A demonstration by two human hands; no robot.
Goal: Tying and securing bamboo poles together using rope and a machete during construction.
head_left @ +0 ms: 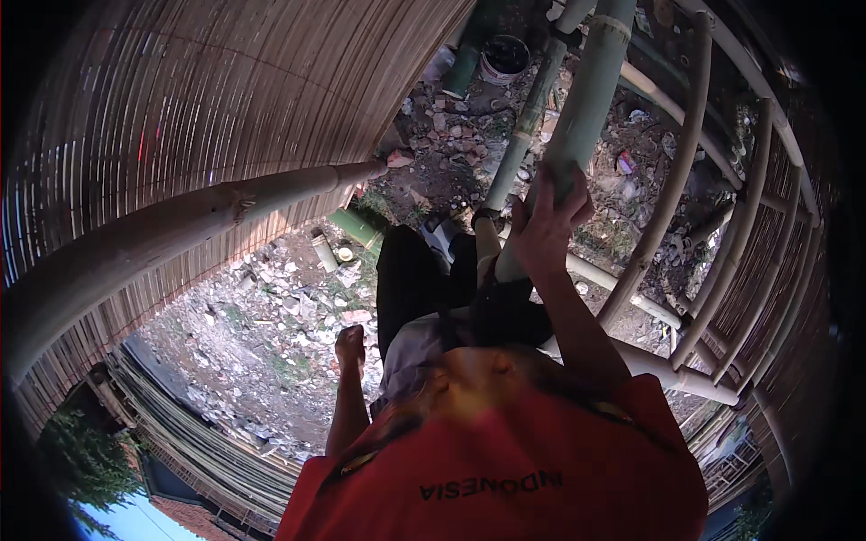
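A thick green bamboo pole (588, 99) slants from the top of the view down towards my body. My right hand (552, 221) is wrapped over its lower part, thumb on the left side and fingers curling round the right. Beside it on the left runs a thinner bamboo pole (530, 126) with dark bindings. Low at my left side, apart from the poles, hangs my left hand (350, 347) with its fingers curled closed. Whatever is inside that fist, if anything, is hidden.
A bamboo frame with curved rungs (663, 194) stands at the right. At the left, a slatted bamboo screen (207, 90) rises behind a stout bamboo pole (180, 221). Rubble (280, 311) covers the ground; a bucket (505, 59) stands far ahead, and stacked bamboo (203, 433) lies behind left.
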